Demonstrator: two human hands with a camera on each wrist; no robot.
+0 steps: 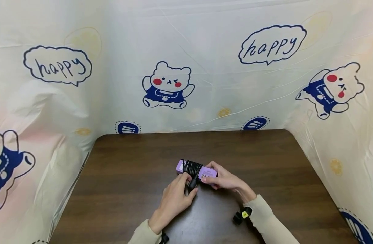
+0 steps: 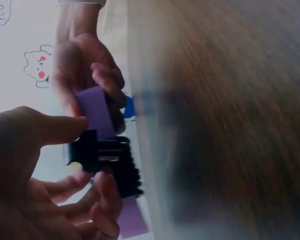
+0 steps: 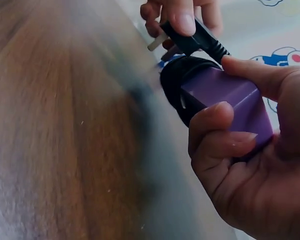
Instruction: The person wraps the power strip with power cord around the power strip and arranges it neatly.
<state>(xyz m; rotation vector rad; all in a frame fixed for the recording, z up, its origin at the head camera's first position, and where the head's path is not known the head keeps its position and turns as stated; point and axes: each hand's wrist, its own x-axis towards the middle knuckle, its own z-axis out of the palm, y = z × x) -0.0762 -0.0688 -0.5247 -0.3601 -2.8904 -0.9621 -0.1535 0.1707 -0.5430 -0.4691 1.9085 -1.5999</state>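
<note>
A purple, box-shaped block (image 1: 208, 172) with a black cord (image 1: 192, 167) wound in several turns round its middle is held up over the table. My right hand (image 1: 224, 178) grips its right end, with the fingers curled round the purple body (image 3: 225, 90). At the cord's end is a black plug (image 3: 182, 37) with metal prongs, which my left hand (image 1: 177, 196) pinches between thumb and fingers. In the left wrist view the plug (image 2: 85, 150) sits close against the cord turns. Part of the block's far end is hidden behind the left fingers.
The dark brown wooden table (image 1: 128, 189) spreads out below both hands. White printed cloth (image 1: 204, 91) with bears and lettering hangs along its back and sides. A black wrist device (image 1: 242, 216) with a yellow tag is on the right wrist.
</note>
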